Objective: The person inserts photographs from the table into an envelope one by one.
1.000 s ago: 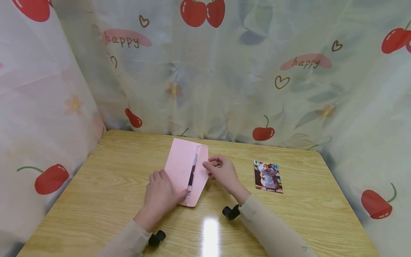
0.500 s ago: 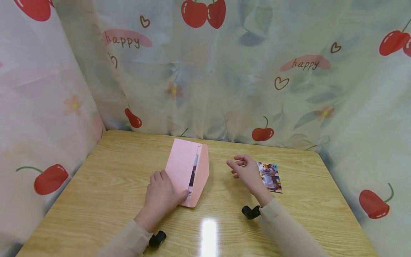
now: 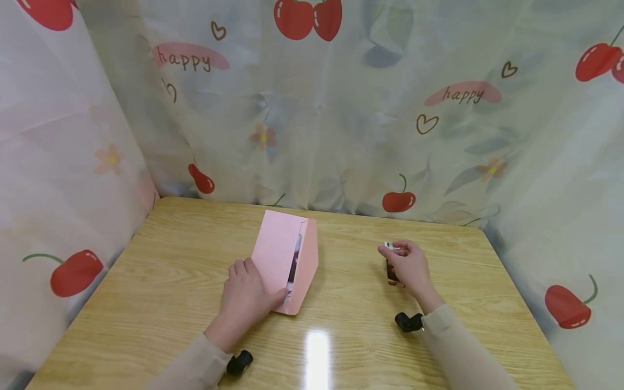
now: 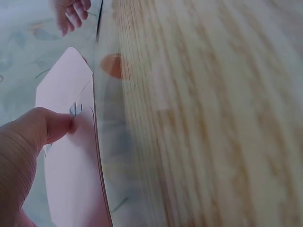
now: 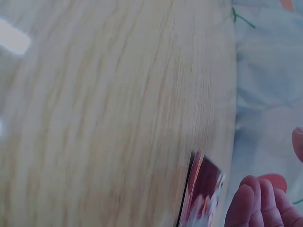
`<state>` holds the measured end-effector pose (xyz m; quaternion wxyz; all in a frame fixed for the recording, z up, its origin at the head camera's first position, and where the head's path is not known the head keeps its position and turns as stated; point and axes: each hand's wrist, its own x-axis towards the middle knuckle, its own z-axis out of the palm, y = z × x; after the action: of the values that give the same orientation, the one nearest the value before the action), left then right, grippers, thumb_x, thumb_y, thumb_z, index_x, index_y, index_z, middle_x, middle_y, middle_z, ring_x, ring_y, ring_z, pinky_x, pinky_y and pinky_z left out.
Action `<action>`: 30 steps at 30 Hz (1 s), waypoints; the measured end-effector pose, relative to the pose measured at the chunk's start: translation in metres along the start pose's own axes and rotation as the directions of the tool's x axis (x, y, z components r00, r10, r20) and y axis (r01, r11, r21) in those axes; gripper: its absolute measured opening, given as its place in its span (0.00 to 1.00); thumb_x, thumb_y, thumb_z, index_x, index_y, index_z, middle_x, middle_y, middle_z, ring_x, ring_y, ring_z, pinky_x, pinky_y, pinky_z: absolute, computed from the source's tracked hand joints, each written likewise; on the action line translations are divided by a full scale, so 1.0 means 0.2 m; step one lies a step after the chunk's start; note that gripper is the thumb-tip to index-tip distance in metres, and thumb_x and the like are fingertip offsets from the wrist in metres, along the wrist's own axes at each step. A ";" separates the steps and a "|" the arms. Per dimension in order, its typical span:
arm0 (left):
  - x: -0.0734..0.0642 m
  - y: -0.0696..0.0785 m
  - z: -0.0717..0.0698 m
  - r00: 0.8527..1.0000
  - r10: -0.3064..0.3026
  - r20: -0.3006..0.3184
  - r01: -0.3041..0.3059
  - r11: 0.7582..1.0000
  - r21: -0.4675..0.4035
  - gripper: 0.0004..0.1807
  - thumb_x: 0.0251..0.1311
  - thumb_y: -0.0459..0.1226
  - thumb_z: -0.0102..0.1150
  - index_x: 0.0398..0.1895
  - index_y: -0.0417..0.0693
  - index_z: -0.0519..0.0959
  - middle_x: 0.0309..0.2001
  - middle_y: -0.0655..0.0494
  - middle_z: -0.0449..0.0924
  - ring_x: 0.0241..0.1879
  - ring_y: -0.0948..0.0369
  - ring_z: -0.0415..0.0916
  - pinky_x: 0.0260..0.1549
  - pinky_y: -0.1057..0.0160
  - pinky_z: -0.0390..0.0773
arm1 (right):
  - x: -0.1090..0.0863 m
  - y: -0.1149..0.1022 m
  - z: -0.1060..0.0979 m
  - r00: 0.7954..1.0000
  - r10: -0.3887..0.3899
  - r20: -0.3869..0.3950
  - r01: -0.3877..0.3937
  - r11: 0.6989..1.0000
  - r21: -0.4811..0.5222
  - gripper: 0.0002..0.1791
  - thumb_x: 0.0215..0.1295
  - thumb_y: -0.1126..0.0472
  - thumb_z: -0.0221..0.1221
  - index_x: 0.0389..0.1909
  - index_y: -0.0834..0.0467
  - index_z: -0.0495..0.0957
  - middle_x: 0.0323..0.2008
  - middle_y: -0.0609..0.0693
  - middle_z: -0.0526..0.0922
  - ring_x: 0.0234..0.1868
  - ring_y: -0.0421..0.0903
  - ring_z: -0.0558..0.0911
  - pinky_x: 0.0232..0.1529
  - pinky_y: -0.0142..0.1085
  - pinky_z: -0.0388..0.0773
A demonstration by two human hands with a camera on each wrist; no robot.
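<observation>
1. The pink envelope (image 3: 277,238) sits on the wood-grain table (image 3: 351,346), so I'll place everything off that. Its flap (image 3: 308,265) stands open on its right side, and a strip of printed picture (image 3: 293,268) peeks out of the mouth.
2. Left hand (image 3: 246,290) has the envelope's near end: thumb bent over the mouth, fingers by the left edge. Can't see how the fingertips sit.
3. The picture card (image 3: 392,277) is well right of the envelope, partly hidden under the right hand (image 3: 411,268). Fingers together, thumb spread away, nothing pinched; can't tell if they touch the card.
4. Card's probably light, stiffish, slick, annoying to lift flat. I'd pinch the edge facing the envelope, no bending.
5. Envelope's likely thin and creases easily, so hold its near end gently.
</observation>
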<state>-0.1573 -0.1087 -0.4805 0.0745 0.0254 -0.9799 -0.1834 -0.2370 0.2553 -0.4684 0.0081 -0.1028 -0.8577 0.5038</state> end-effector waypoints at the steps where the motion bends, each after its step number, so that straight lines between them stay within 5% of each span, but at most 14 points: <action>1: 0.00 0.00 0.00 1.000 -0.002 -0.001 0.002 1.000 -0.001 0.58 0.35 0.70 0.64 0.50 0.26 0.64 0.42 0.37 0.64 0.42 0.46 0.64 0.34 0.48 0.74 | 0.01 0.01 -0.01 1.000 0.006 -0.012 -0.006 1.000 -0.017 0.41 0.52 0.34 0.65 0.58 0.59 0.70 0.46 0.55 0.78 0.36 0.53 0.79 0.27 0.41 0.79; 7: -0.01 -0.01 -0.02 1.000 -0.015 -0.001 0.015 1.000 -0.007 0.58 0.35 0.70 0.64 0.50 0.26 0.64 0.41 0.37 0.64 0.42 0.46 0.64 0.34 0.48 0.73 | 0.03 0.05 -0.07 0.997 0.038 -0.064 -0.044 0.995 -0.094 0.42 0.55 0.35 0.64 0.60 0.60 0.68 0.48 0.57 0.77 0.45 0.52 0.78 0.36 0.37 0.78; 15: -0.01 -0.02 -0.03 1.000 -0.004 -0.001 0.004 1.000 -0.011 0.59 0.36 0.71 0.63 0.51 0.25 0.64 0.42 0.37 0.64 0.42 0.46 0.64 0.35 0.48 0.75 | 0.05 0.08 -0.11 0.986 0.115 -0.118 -0.135 0.976 -0.172 0.57 0.56 0.40 0.66 0.74 0.63 0.44 0.64 0.68 0.63 0.62 0.62 0.65 0.60 0.55 0.63; 23: 0.00 -0.02 -0.03 1.000 -0.004 0.009 0.004 1.000 0.009 0.58 0.36 0.70 0.64 0.50 0.25 0.64 0.42 0.37 0.65 0.42 0.46 0.64 0.35 0.47 0.74 | 0.05 0.13 -0.12 0.976 0.167 -0.138 -0.205 0.917 -0.341 0.62 0.51 0.36 0.67 0.74 0.65 0.44 0.64 0.74 0.56 0.61 0.72 0.56 0.56 0.64 0.53; 30: 0.00 -0.02 -0.03 1.000 -0.011 0.016 0.011 1.000 0.010 0.58 0.35 0.71 0.64 0.51 0.25 0.65 0.42 0.37 0.65 0.42 0.46 0.65 0.35 0.48 0.74 | 0.05 0.13 -0.10 0.979 0.157 -0.130 -0.196 0.901 -0.387 0.67 0.51 0.37 0.67 0.74 0.66 0.32 0.63 0.79 0.53 0.61 0.77 0.53 0.57 0.66 0.51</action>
<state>-0.1563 -0.1142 -0.4759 0.0653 0.0298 -0.9812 -0.1793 -0.2403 0.2873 -0.4822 -0.0177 -0.2037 -0.9278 0.3119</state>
